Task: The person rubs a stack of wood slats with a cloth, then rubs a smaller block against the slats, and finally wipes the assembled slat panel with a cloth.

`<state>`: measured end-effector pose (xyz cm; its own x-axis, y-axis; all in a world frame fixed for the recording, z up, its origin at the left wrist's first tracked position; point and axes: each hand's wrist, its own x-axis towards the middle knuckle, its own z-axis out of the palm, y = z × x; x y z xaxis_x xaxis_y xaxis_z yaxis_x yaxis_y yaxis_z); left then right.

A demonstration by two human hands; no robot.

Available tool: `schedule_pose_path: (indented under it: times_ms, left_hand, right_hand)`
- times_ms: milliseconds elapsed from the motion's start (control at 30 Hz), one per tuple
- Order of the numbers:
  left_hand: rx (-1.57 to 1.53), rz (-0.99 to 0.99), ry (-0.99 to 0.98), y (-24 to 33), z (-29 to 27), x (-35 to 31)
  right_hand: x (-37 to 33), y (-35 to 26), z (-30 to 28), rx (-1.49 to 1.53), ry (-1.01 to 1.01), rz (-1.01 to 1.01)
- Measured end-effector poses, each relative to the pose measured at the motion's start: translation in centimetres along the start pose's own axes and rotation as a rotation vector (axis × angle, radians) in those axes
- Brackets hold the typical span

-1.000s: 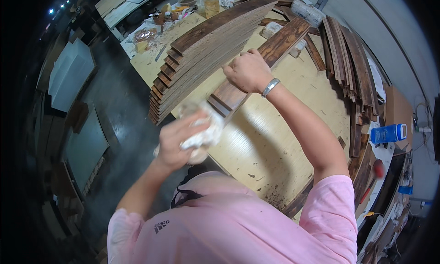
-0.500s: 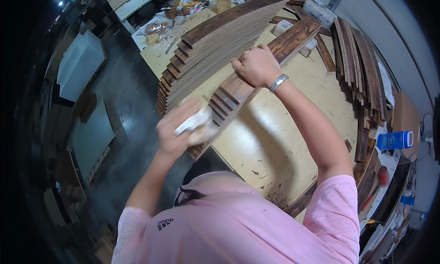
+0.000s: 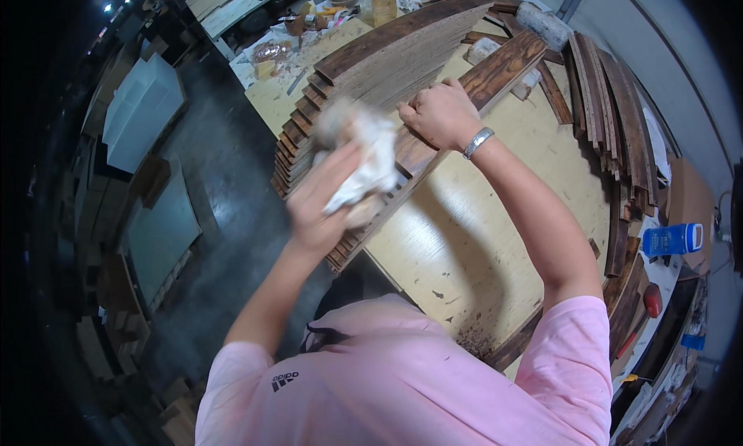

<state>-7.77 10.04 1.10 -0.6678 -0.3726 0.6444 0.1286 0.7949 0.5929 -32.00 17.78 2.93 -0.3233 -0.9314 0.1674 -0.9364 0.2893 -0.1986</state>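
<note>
Clutching a bunched white cloth (image 3: 370, 156), left hand (image 3: 319, 212) has its fingers wrapped round it above the near end of the brown planks (image 3: 505, 73); blur, can't tell exact contact. Right hand (image 3: 443, 116), metal bracelet (image 3: 478, 142) on wrist, grips the planks farther up, fingers bent tight, tips hidden. Planks lie slanting across pale table (image 3: 441, 252), stepped stack (image 3: 414, 32) to their left, blue container (image 3: 667, 239) well off right.
</note>
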Motion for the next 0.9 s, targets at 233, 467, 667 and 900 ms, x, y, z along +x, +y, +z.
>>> schedule_pose_path:
  times_ms: [233,467,667,900]
  left_hand:
    - [0.1,-0.063,-0.329,-3.4,-3.4,-14.7]
    - [0.073,-0.078,-0.097,-0.7,-2.7,-5.8]
    - [0.038,-0.05,-0.202,-2.6,-1.2,-13.1]
    - [0.04,-0.278,-0.072,-0.8,-6.4,-13.1]
  right_hand:
    - [0.2,-1.0,-0.9,-0.003,-0.08,0.033]
    - [-0.2,-0.7,-0.5,-0.066,-0.06,-0.028]
    - [0.3,-1.5,-0.4,-0.024,-0.084,-0.015]
    - [0.1,-0.6,-0.3,-0.017,-0.05,0.009]
